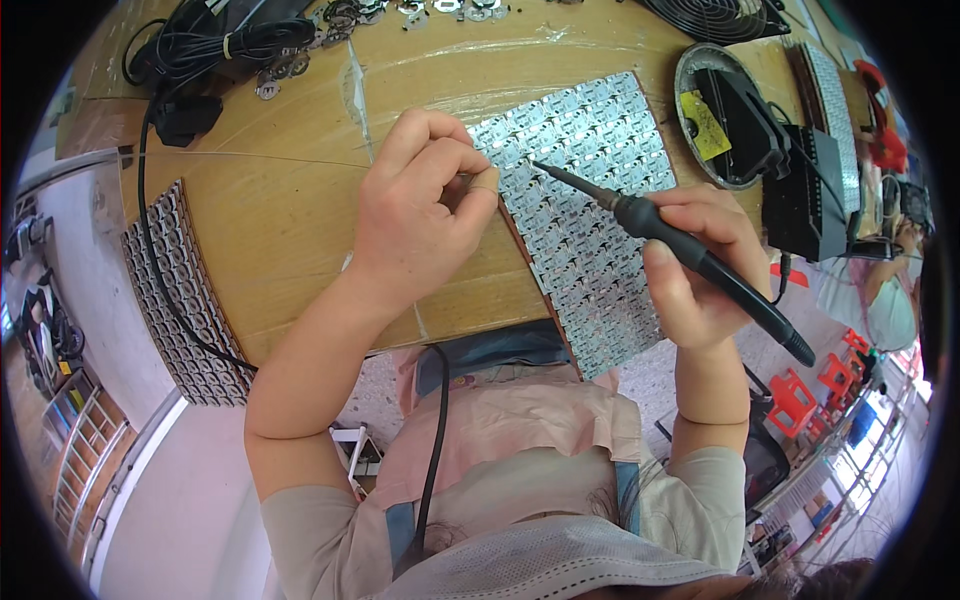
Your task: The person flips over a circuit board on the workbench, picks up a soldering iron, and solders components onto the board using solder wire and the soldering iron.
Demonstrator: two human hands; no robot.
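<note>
My right hand (705, 265) is wrapped round the black handle of a soldering iron (636, 214). The iron's dark tip points left and meets, or hovers just over, the upper left part of a panel (590, 265) covered with rows of small silvery metal parts. My left hand (420, 200) is closed in a pinch at the panel's left edge, near the tip. A thin solder wire (270, 157) runs from the left across the table into this hand; its end is hidden by the fingers. The panel lies slanted, its near end jutting past the table's front edge.
A second panel (180, 290) of round metal parts lies at the table's left edge, with a black cable (152, 235) across it. Loose metal pieces (350, 15) lie at the back. At right are a round tray (690, 75) with a yellow sponge (706, 125) and a black box (808, 190).
</note>
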